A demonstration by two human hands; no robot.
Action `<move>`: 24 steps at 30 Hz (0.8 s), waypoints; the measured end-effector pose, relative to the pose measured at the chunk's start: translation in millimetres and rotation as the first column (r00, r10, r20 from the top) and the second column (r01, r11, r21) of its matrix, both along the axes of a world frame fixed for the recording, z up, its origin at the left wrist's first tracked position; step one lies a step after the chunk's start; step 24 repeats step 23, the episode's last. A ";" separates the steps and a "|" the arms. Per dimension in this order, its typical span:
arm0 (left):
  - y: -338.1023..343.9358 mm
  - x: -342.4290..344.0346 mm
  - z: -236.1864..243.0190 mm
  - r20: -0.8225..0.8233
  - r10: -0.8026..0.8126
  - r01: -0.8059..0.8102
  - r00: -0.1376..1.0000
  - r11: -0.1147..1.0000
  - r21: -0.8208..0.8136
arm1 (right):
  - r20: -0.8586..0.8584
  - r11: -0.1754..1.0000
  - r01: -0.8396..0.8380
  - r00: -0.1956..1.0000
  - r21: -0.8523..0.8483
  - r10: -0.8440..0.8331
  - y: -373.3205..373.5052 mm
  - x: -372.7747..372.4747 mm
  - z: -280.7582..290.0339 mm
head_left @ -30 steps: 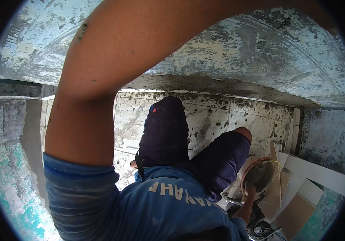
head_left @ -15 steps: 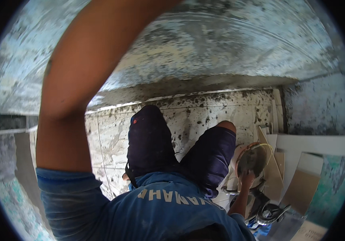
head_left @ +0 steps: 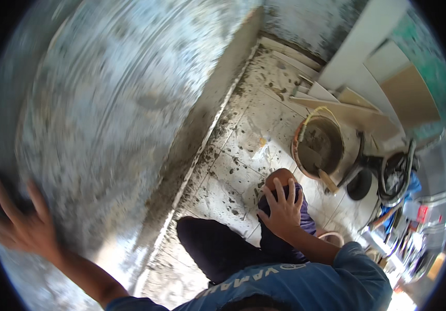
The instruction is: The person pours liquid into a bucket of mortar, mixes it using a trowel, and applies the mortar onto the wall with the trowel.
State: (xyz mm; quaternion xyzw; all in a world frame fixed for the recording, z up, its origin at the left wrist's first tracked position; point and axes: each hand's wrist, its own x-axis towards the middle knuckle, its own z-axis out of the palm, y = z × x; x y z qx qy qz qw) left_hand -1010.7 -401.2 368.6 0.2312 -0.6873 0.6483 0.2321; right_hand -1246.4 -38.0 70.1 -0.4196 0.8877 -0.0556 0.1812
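My left hand (head_left: 23, 223) is spread with its fingers apart on or just before the patchy grey wall (head_left: 119, 93); whether the palm touches it I cannot tell. My right hand (head_left: 284, 210) rests on my bent right knee, fingers spread and nothing in them. Beyond that knee stands an orange-rimmed bucket (head_left: 341, 150) with a yellow-wrapped handle and grey mix inside. A trowel (head_left: 326, 180) leans in it, its blade down in the mix and its wooden handle over the near rim.
Spattered pale floor tiles (head_left: 254, 124) run along the wall's foot. Boards and panels (head_left: 409, 98) lean at the far right. Beside the bucket are a dark round pan (head_left: 359, 184) and a black-framed object (head_left: 396, 176). Tools and a clear plastic bin (head_left: 430, 202) crowd the right edge.
My view has turned toward the right. My right hand has left the bucket and lies on my knee. My left arm, raised before, now reaches low to the left with the hand showing.
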 end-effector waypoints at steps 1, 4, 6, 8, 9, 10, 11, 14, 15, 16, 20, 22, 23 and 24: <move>11.9 -12.9 3.2 -0.025 -0.008 0.008 1.000 1.000 0.004 | 0.022 0.999 -0.038 0.999 0.012 0.038 3.6 -0.8 13.6; 27.3 -31.1 3.7 -0.066 -0.062 0.064 0.996 0.998 0.029 | 0.115 0.998 0.031 0.993 0.060 -0.037 20.3 -13.3 45.5; 28.1 -29.9 5.8 -0.067 -0.072 0.077 0.995 0.995 0.070 | 0.164 0.995 0.036 0.985 0.093 -0.051 35.4 -13.8 64.3; 31.4 -24.3 6.0 -0.093 -0.037 0.051 0.995 0.987 0.153 | 0.192 0.988 0.064 0.977 0.142 -0.091 47.7 -10.1 89.3; 31.2 -21.0 4.3 -0.096 -0.018 0.037 0.995 0.980 0.198 | 0.200 0.981 0.054 0.975 0.188 -0.092 53.3 -10.1 100.6; 32.0 -17.2 4.4 -0.096 0.001 0.022 0.995 0.970 0.244 | 0.194 0.979 0.077 0.974 0.191 -0.115 61.1 -2.6 105.0; 34.5 -13.5 4.3 -0.091 0.031 -0.003 0.995 0.958 0.288 | 0.200 0.979 0.100 0.970 0.179 -0.136 60.8 2.3 114.7; 48.3 -17.9 6.6 -0.095 0.071 -0.022 0.993 0.897 0.442 | 0.319 0.931 -0.013 0.941 0.365 -0.112 64.5 24.5 131.3; 53.5 -19.2 9.7 -0.098 0.058 -0.009 0.993 0.900 0.436 | 0.318 0.933 0.000 0.940 0.359 -0.122 67.5 32.2 135.0; 59.6 -19.7 14.1 -0.076 0.106 -0.046 0.991 0.833 0.552 | 0.394 0.958 0.001 0.911 0.287 -0.119 72.9 40.7 139.0; 91.3 -29.2 44.1 0.005 0.252 -0.146 0.968 0.544 0.827 | 0.629 0.981 0.046 0.762 0.188 -0.156 104.6 48.9 171.1; 100.1 -40.7 61.7 0.057 0.264 -0.177 0.963 0.459 0.871 | 0.626 0.991 0.089 0.769 0.099 -0.131 134.0 59.5 152.4; 106.8 -43.8 70.8 0.112 0.291 -0.218 0.950 0.364 0.905 | 0.627 0.993 0.109 0.770 0.050 -0.116 153.3 51.5 165.8; 106.8 -43.8 70.8 0.112 0.291 -0.218 0.950 0.364 0.905 | 0.627 0.993 0.109 0.770 0.050 -0.116 153.3 51.5 165.8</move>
